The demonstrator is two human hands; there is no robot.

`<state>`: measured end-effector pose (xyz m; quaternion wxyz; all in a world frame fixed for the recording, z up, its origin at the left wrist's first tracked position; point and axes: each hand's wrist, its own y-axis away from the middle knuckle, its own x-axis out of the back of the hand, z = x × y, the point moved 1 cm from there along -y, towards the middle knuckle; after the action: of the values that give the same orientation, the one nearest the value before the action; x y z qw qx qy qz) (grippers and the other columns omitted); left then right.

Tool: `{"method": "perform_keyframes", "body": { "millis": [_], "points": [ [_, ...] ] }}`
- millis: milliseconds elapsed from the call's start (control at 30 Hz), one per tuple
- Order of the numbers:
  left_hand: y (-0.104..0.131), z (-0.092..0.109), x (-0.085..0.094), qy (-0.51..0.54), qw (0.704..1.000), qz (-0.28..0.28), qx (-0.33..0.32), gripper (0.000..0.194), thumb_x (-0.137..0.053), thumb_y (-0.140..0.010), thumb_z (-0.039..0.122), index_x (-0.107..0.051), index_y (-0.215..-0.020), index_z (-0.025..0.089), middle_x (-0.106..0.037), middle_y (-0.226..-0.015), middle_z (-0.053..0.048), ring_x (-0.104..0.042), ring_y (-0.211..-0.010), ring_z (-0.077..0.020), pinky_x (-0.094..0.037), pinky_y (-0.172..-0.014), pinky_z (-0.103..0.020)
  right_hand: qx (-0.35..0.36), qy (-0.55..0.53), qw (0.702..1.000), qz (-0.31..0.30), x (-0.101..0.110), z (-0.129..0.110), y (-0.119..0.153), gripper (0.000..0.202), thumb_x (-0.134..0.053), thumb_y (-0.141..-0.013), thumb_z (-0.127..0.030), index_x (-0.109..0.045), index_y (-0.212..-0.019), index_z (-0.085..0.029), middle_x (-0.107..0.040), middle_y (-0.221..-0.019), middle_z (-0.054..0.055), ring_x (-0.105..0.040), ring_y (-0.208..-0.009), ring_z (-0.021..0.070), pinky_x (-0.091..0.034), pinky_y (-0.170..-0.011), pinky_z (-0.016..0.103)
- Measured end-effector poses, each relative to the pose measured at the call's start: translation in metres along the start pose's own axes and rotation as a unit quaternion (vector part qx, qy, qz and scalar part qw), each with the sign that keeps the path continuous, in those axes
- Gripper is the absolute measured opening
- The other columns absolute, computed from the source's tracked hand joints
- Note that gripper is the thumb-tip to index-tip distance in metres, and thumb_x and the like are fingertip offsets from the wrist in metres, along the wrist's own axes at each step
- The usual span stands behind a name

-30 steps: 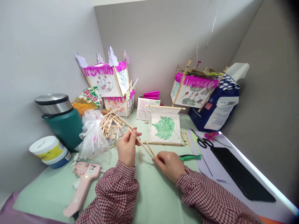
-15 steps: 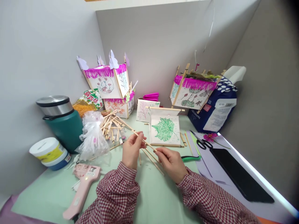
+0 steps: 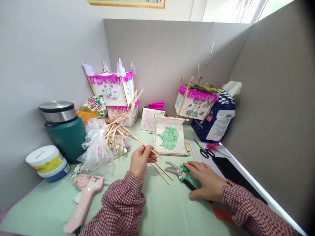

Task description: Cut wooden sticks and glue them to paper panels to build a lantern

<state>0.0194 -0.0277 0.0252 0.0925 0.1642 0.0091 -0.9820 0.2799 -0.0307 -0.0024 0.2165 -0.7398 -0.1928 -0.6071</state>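
Observation:
A thin wooden stick (image 3: 154, 152) is pinched in my left hand (image 3: 141, 160), slanting from the stick pile down to the right. My right hand (image 3: 206, 180) is spread over the green-handled pruning shears (image 3: 186, 179), fingers apart and partly covering the handles; the shears' blades are parted and point left. Two loose sticks (image 3: 161, 173) lie on the table between my hands. Behind them stands a white panel with a green leaf drawing (image 3: 169, 139), with sticks along its top and bottom edges.
At the left are a pink glue gun (image 3: 85, 200), a plastic bag (image 3: 97, 144), a teal flask (image 3: 66, 137), tubs (image 3: 50, 164) and a stick pile (image 3: 116, 132). Lanterns (image 3: 112, 91) stand behind. Scissors (image 3: 206, 152) and a black phone (image 3: 236, 177) lie right.
My right hand has let go of the stick and moved right, onto the shears. My left hand still holds the stick. The view has tilted up and shifted slightly right.

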Motion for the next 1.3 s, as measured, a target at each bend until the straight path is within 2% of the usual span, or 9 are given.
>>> {"method": "perform_keyframes", "body": {
  "millis": [100,167,267,367,633,867,1167,1300],
  "points": [
    [0.0,-0.001,0.001,0.015,1.0,0.003,0.003,0.033,-0.06,-0.073,0.044,-0.055,-0.082,0.012,-0.067,-0.07,-0.007,-0.06,-0.052,-0.011,-0.052,-0.051,-0.024,0.016,-0.006,0.999,0.035,0.007,-0.006,0.0,0.071,-0.069,-0.057,-0.029,-0.048,-0.125,-0.023,-0.054,-0.111,0.012,-0.049,-0.103,0.0284,-0.037,-0.09,0.044],
    [-0.001,-0.001,0.001,0.026,1.0,0.003,0.007,0.035,-0.058,-0.073,0.046,-0.055,-0.083,0.012,-0.067,-0.069,-0.007,-0.06,-0.052,-0.0118,-0.052,-0.051,-0.025,0.014,-0.019,0.997,0.078,0.017,-0.012,-0.003,0.064,-0.063,-0.06,-0.021,-0.049,-0.122,-0.022,-0.055,-0.105,0.011,-0.05,-0.099,0.0267,-0.04,-0.087,0.041],
    [-0.001,-0.001,0.002,0.035,0.999,-0.004,0.005,0.039,-0.059,-0.071,0.049,-0.057,-0.083,0.011,-0.067,-0.071,-0.009,-0.061,-0.053,-0.0126,-0.052,-0.053,-0.026,-0.006,-0.061,0.987,0.146,0.028,-0.02,-0.011,0.066,-0.053,-0.06,-0.015,-0.044,-0.125,-0.022,-0.052,-0.11,0.01,-0.049,-0.102,0.0256,-0.042,-0.086,0.04],
    [-0.002,-0.001,0.002,0.029,1.0,-0.003,-0.009,0.04,-0.06,-0.07,0.05,-0.06,-0.08,0.01,-0.066,-0.073,-0.008,-0.061,-0.056,-0.0122,-0.053,-0.054,-0.025,0.0,-0.083,0.979,0.185,0.028,-0.031,-0.022,0.067,-0.049,-0.057,-0.014,-0.043,-0.123,-0.021,-0.051,-0.112,0.009,-0.048,-0.104,0.0259,-0.043,-0.086,0.04],
    [-0.002,0.002,0.003,0.0,0.999,0.027,-0.047,0.038,-0.059,-0.072,0.046,-0.064,-0.084,0.01,-0.059,-0.065,-0.002,-0.058,-0.058,-0.011,-0.053,-0.054,-0.024,0.044,-0.078,0.974,0.207,0.007,-0.06,-0.042,0.061,-0.054,-0.059,-0.017,-0.048,-0.12,-0.02,-0.051,-0.103,0.01,-0.048,-0.096,0.0258,-0.042,-0.082,0.04],
    [0.001,0.003,0.001,-0.026,0.998,0.031,-0.057,0.034,-0.057,-0.076,0.043,-0.065,-0.083,0.01,-0.058,-0.064,-0.001,-0.058,-0.058,-0.0105,-0.053,-0.058,-0.024,0.04,-0.084,0.97,0.226,0.0,-0.059,-0.04,0.06,-0.054,-0.061,-0.017,-0.048,-0.121,-0.02,-0.051,-0.101,0.01,-0.049,-0.093,0.0259,-0.043,-0.079,0.04],
    [0.002,0.0,0.002,-0.035,0.996,0.041,-0.073,0.033,-0.057,-0.076,0.039,-0.065,-0.083,0.008,-0.061,-0.064,-0.004,-0.061,-0.061,-0.0121,-0.054,-0.062,-0.025,0.017,-0.118,0.97,0.213,-0.007,-0.063,-0.038,0.06,-0.053,-0.063,-0.016,-0.047,-0.122,-0.021,-0.053,-0.099,0.008,-0.052,-0.09,0.0235,-0.046,-0.073,0.036],
    [0.001,-0.002,0.002,-0.041,0.994,0.046,-0.087,0.033,-0.056,-0.077,0.039,-0.064,-0.083,0.008,-0.063,-0.064,-0.004,-0.062,-0.061,-0.0131,-0.054,-0.062,-0.026,-0.001,-0.129,0.971,0.204,-0.008,-0.065,-0.038,0.055,-0.053,-0.063,-0.017,-0.05,-0.118,-0.016,-0.054,-0.093,0.008,-0.053,-0.085,0.0222,-0.046,-0.071,0.036]
  ]
}}
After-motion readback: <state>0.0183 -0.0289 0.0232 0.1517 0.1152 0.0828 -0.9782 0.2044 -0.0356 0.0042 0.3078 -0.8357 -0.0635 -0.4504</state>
